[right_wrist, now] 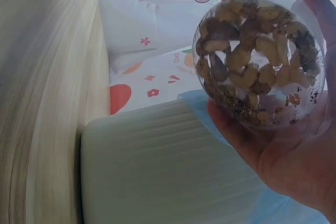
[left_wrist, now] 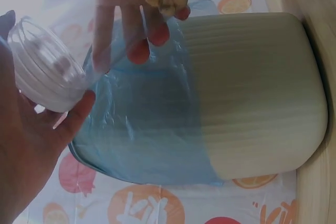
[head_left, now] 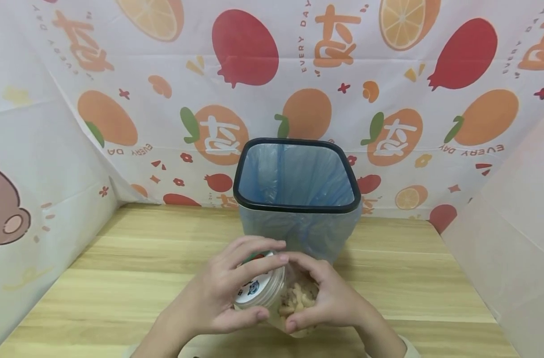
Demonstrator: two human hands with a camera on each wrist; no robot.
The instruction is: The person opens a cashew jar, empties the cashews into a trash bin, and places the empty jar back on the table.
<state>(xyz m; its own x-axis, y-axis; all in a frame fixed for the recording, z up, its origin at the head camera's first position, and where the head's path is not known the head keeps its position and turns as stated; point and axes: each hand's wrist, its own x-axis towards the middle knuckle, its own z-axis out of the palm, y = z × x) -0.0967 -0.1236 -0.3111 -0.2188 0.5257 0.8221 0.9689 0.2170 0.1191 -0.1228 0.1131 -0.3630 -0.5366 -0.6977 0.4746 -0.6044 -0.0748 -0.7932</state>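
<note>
A clear plastic jar (right_wrist: pixel 257 59) is tilted between my two hands, low in the head view. Pale curved nuts, apparently cashews, lie inside it with dark crumbs (head_left: pixel 297 300). Its screw lid (head_left: pixel 255 289) is clear at the side and carries a white printed label. My left hand (head_left: pixel 225 286) grips this lid, thumb below and fingers over the far edge. Around the jar's body curl the fingers of my right hand (head_left: pixel 332 296), thumb on the near side. In the right wrist view the jar's round bottom faces the camera.
Just beyond my hands stands a bin (left_wrist: pixel 257 93) with a black rim (head_left: pixel 296 208), lined with a translucent blue bag (head_left: pixel 294 174). It is on a wood-grain table (head_left: pixel 173 248). A fruit-printed cloth (head_left: pixel 263 94) hangs behind, and pale cloth walls flank both sides.
</note>
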